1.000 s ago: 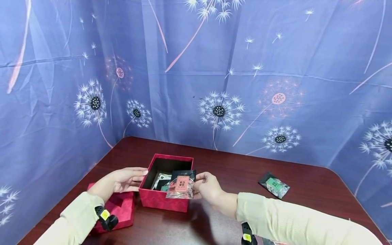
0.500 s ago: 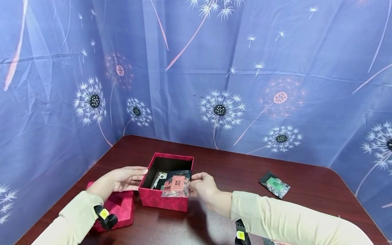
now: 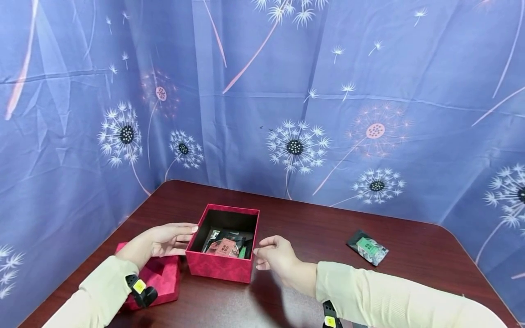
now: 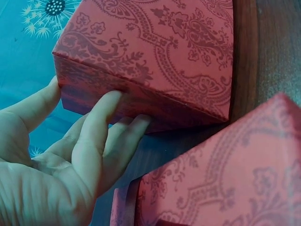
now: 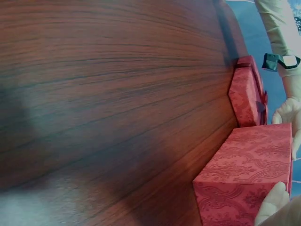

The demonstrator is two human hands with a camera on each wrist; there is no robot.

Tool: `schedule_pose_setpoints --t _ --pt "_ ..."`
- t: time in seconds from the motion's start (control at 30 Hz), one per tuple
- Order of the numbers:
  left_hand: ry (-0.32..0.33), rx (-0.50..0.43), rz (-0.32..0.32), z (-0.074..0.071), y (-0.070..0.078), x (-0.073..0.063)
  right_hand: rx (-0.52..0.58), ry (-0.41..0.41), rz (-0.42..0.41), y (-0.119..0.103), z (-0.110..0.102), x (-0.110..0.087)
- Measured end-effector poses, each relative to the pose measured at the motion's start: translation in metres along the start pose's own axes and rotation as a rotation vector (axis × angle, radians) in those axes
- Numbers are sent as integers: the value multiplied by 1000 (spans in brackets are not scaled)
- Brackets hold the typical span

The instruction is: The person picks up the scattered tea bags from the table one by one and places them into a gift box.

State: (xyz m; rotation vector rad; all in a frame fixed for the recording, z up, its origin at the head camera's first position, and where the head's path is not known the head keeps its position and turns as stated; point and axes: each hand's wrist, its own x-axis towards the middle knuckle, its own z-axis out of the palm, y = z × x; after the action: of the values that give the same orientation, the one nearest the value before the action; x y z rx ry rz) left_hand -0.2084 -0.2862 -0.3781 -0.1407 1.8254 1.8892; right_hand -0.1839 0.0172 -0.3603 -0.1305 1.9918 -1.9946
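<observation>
A red patterned box (image 3: 219,267) stands uncovered on the table. Inside lie several small flat packets, and the one with a pink label (image 3: 225,247) is on top. My left hand (image 3: 170,239) touches the box's left side; the left wrist view shows its fingertips against the patterned wall (image 4: 155,52), fingers fairly straight. Just off the box's right wall is my right hand (image 3: 279,260), with nothing in its loosely bent fingers. From the right wrist, only part of that hand (image 5: 275,207) shows, in front of the box wall.
Left of the box, partly under my left forearm, lies the red lid (image 3: 166,278). A black packet with a green label (image 3: 368,247) lies on the table (image 3: 311,228) at right. A bit of another item (image 3: 359,325) shows below my right sleeve. A blue dandelion curtain (image 3: 254,114) surrounds the table.
My right hand has lowered the pink-labelled packet into the box and let go of it, then drawn slightly right of the wall. The left hand stays at the box's left side.
</observation>
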Motion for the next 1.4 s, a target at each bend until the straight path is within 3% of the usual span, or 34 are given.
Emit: schedule_pose_setpoints --t 0.3,0.53,0.77,1.03,1.4 --pt "9 13 1 2 1 -1 -67 9 -1 3 -24 -10" --pt "34 17 -10 3 0 -2 -179 -2 22 7 -48 -16" --pt "26 7 -12 5 -2 -2 -314 -98 30 5 -66 -29" --pt "26 -5 -8 6 -4 0 -383 -198 26 9 -85 -46" --pt "52 -5 -19 4 -4 -2 -611 -241 -94 12 -109 -64"
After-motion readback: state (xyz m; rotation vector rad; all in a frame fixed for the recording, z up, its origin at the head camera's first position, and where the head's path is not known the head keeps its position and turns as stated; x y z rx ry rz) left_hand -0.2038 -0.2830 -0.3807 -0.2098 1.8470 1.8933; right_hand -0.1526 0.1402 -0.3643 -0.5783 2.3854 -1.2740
